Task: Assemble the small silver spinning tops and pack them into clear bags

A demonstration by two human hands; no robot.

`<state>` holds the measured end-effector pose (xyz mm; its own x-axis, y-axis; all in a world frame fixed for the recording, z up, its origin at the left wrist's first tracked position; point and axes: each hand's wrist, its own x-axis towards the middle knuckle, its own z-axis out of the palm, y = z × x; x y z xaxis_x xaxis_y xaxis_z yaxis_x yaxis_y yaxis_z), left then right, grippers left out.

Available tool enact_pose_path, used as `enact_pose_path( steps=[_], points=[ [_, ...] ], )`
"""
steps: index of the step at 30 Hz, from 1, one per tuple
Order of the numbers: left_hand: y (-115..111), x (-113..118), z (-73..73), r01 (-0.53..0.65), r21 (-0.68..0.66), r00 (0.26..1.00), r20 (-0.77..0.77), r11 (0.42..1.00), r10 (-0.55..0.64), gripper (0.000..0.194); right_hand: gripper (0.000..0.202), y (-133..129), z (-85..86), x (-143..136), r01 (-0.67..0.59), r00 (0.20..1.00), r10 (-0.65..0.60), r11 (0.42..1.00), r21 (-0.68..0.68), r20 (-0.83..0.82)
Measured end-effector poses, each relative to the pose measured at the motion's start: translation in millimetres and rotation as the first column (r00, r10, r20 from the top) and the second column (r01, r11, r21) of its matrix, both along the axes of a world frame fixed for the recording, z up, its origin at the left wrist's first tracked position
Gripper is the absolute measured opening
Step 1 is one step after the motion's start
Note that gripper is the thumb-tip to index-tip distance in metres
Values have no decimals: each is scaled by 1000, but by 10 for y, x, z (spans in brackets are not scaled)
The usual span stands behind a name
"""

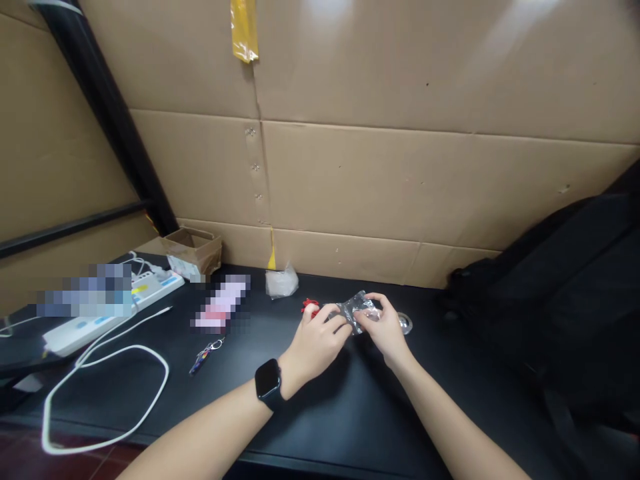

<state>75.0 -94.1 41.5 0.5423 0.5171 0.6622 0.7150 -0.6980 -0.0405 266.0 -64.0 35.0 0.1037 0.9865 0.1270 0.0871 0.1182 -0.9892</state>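
Observation:
Above the black tabletop, both hands are at a small clear plastic bag. My right hand pinches the bag between thumb and fingers. My left hand, below a wrist with a black smartwatch, has bent fingers against the bag's left side. Just behind the left fingertips shows a red thing, mostly covered, its kind unclear. A round, clear, shiny object lies on the table beside the right hand, partly hidden by it. What the bag contains, I cannot make out.
On the left are a white power strip, a looped white cable, a keyring and an open cardboard box. A whitish plastic packet sits near the cardboard wall. A black backpack fills the right side.

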Motion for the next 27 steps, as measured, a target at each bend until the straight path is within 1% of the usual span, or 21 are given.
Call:
enact_pose_path(
  steps=[4, 6, 8, 10, 11, 13, 15, 16, 18, 20, 22, 24, 27],
  points=[
    [23, -1, -35, -26, 11, 1000, 8, 1000, 25, 18, 54, -10, 0, -21, -65, 998, 65, 998, 12, -13],
    [49, -34, -14, -34, 5, 999, 7, 999, 34, 17, 58, -12, 5, -32, -97, 995, 97, 995, -4, -21],
    [99, -117, 43, -59, 2, 998, 28, 998, 59, 16, 59, -9, 20, -34, -91, 996, 91, 996, -18, -11],
    [180, -270, 127, -129, 10, 988, 89, 992, 127, 19, 57, 1, 41, -23, -61, 998, 62, 998, -20, 6],
    [232, -374, 170, -183, 20, 975, 135, 983, 179, 20, 56, 7, 50, -13, -51, 999, 51, 999, -18, 11],
    [353, -622, 237, -322, 19, 921, 236, 947, 309, 25, 55, 19, 64, 12, -42, 999, 42, 999, -17, 12],
    [489, -883, 250, -416, 14, 870, 296, 909, 394, 28, 55, 31, 65, 35, -40, 999, 40, 999, -18, 11],
    [558, -1001, 231, -441, 5, 856, 302, 898, 419, 29, 54, 37, 61, 44, -39, 999, 39, 999, -17, 15],
    [685, -1184, 147, -452, -46, 853, 270, 891, 447, 28, 53, 48, 47, 56, -35, 999, 36, 999, -12, 30],
    [781, -1284, 28, -445, -108, 862, 216, 889, 458, 26, 53, 59, 27, 62, -31, 998, 32, 999, -9, 46],
    [836, -1310, -86, -434, -166, 878, 144, 885, 457, 25, 54, 70, 6, 63, -30, 998, 31, 999, -12, 56],
    [853, -1293, -164, -438, -208, 884, 76, 875, 461, 26, 55, 80, -12, 64, -33, 998, 34, 999, -19, 61],
    [843, -1255, -206, -432, -246, 895, 2, 868, 446, 27, 58, 91, -33, 65, -44, 997, 45, 999, -32, 60]
  ],
)
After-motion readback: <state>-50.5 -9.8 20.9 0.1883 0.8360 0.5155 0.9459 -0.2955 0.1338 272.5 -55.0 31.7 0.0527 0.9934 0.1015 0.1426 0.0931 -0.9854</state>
